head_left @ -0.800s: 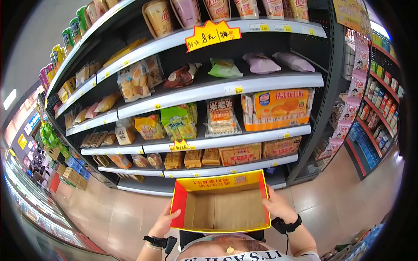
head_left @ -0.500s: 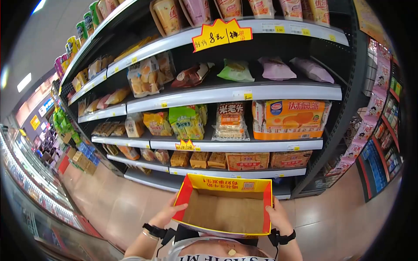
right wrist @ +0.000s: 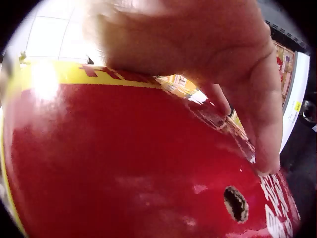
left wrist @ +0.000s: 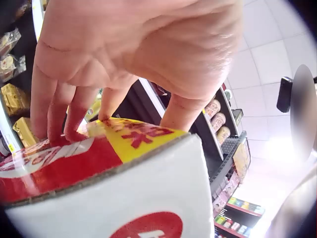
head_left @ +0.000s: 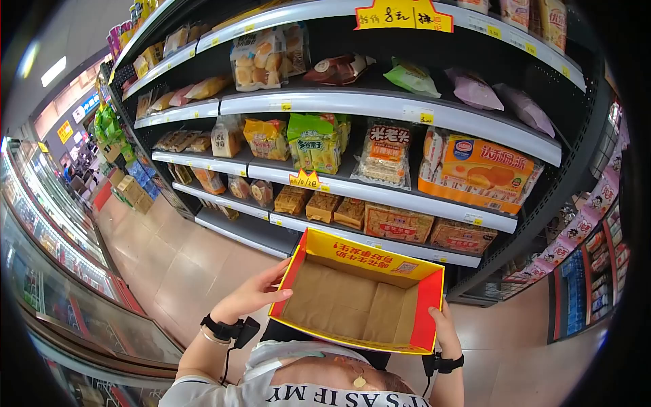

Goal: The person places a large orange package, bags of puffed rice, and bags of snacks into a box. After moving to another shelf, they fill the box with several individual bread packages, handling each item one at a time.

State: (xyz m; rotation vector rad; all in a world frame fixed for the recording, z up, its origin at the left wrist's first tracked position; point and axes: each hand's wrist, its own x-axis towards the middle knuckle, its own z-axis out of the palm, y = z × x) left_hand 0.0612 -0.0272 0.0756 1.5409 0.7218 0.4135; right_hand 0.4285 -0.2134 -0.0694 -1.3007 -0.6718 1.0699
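An open cardboard box [head_left: 373, 254], red and yellow outside with bare brown cardboard inside, is held in front of the person's waist. Its inside shows no goods, and it tilts slightly down to the right in the head view. The left hand [head_left: 258, 288] grips the left end, thumb over the rim and the other fingers on the outer side. At the opposite end the right hand [head_left: 444, 325] holds the red side wall [right wrist: 124, 148], thumb at the top edge. From the right wrist, its fingers appear curved over that edge, near a small round hole in the wall.
Ahead stands a shelf unit with packaged snacks, among them an orange pie pack [head_left: 485, 173], a green bag [head_left: 315, 142] and wrapped cakes [head_left: 322, 205]. A glass-fronted chiller [head_left: 74, 264] lines the left. Tiled floor [head_left: 169, 251] lies between, with cartons [head_left: 132, 190] further back.
The head view has turned down and tilted, so the shelves sit higher and slope down to the right. The box stays between both hands and now slants; the left hand appears higher.
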